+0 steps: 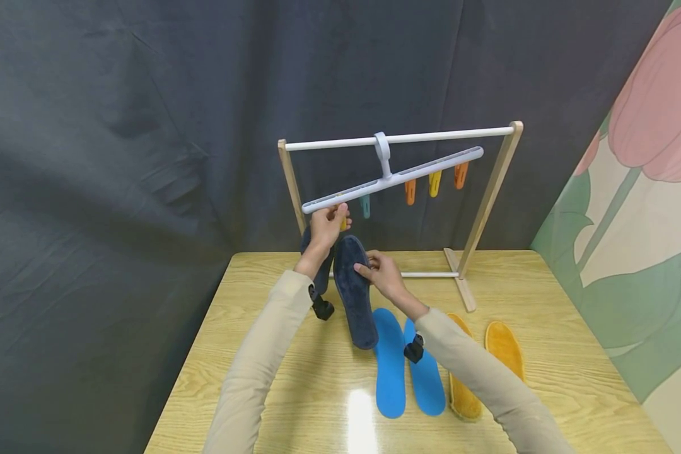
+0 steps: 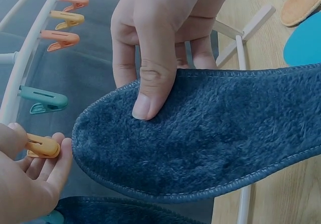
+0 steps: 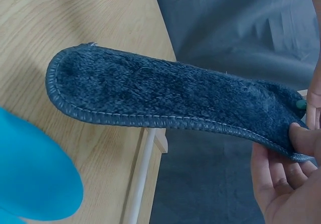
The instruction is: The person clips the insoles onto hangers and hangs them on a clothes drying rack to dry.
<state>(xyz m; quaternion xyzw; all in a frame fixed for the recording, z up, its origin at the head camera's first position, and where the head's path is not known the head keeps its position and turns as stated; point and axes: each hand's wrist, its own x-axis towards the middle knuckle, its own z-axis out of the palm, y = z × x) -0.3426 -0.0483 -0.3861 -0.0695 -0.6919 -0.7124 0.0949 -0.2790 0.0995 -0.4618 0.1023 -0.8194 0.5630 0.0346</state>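
My right hand [image 1: 384, 274] pinches a dark blue fuzzy insole [image 1: 353, 296] near its upper end, thumb on the face and fingers behind. The insole hangs down over the table. With my left hand [image 1: 325, 226] I pinch a yellow clothespin [image 2: 43, 146] under the low left end of a pale hanger bar [image 1: 394, 180]. In the left wrist view the insole's rounded tip is right beside this clothespin. A second dark blue insole [image 1: 322, 271] hangs behind my left wrist, with a teal clip [image 2: 54, 217] at its top edge.
The tilted hanger hooks over a white rail of a wooden rack [image 1: 490, 195]. A teal clothespin [image 1: 366, 206] and several orange and yellow ones hang from the bar. Two blue insoles [image 1: 390, 372] and two orange-yellow insoles [image 1: 505, 348] lie on the wooden table [image 1: 232, 353].
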